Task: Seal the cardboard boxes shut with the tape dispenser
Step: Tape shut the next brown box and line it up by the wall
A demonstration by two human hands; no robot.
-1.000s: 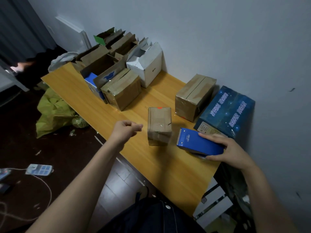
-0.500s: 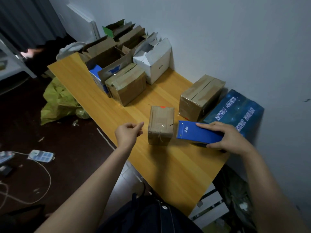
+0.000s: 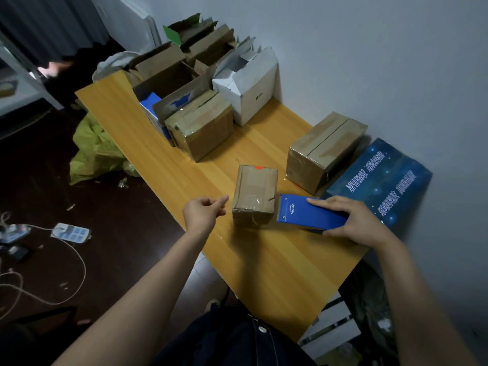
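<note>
A small taped cardboard box [image 3: 255, 198] stands in the middle of the wooden table [image 3: 277, 260]. My right hand [image 3: 353, 220] grips the blue tape dispenser [image 3: 309, 215], whose toothed end lies right beside the box's right side. My left hand [image 3: 203, 213] hovers just left of the box with fingers loosely curled, holding nothing and not touching it. A larger taped brown box [image 3: 323, 150] sits behind, near the wall.
A dark blue printed box [image 3: 380, 180] lies against the wall at right. Several open cardboard boxes [image 3: 169, 72], a taped box [image 3: 203, 125] and a white box [image 3: 248, 88] crowd the table's far end. On the floor lie a green bag [image 3: 95, 151], a power strip [image 3: 70, 232] and cables.
My right hand has slid the tape dispenser left, up beside the small box. The left hand has stayed near the box's left side.
</note>
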